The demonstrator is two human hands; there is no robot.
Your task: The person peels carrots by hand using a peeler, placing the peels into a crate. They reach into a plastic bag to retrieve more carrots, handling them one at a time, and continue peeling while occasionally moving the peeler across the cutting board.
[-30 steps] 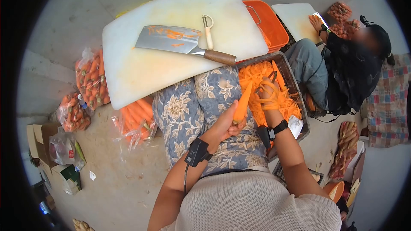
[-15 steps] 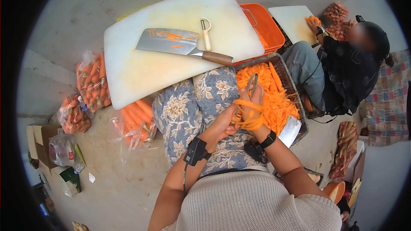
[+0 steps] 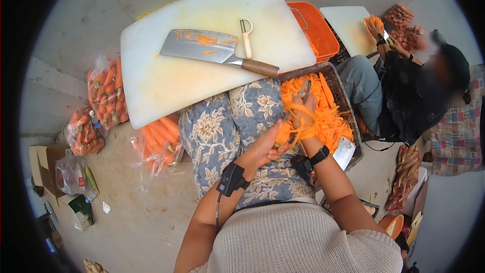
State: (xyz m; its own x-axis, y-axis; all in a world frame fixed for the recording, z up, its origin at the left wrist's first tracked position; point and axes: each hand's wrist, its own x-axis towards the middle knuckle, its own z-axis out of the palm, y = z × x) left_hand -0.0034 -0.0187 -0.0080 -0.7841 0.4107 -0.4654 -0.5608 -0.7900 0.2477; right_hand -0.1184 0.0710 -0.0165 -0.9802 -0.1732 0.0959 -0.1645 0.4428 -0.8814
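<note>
Over my lap, my left hand is closed round a carrot whose cut end shows. Close beside it my right hand grips a metal peeler, with long orange peel strips looped over the fingers. Beneath and beyond the right hand, a dark crate holds a heap of carrot peels. A cleaver with orange shreds on its blade lies on the large white board, next to a white-handled peeler.
Bags of carrots stand at the left, another bag beside my knee. Behind the crate is an orange bin. At the right a co-worker handles carrot shreds on another board. A metal blade rests in the crate.
My right hand and its peeler have shifted slightly right and away from my left hand, and the carrot shows more. The co-worker has leaned right, and both their hands now show.
</note>
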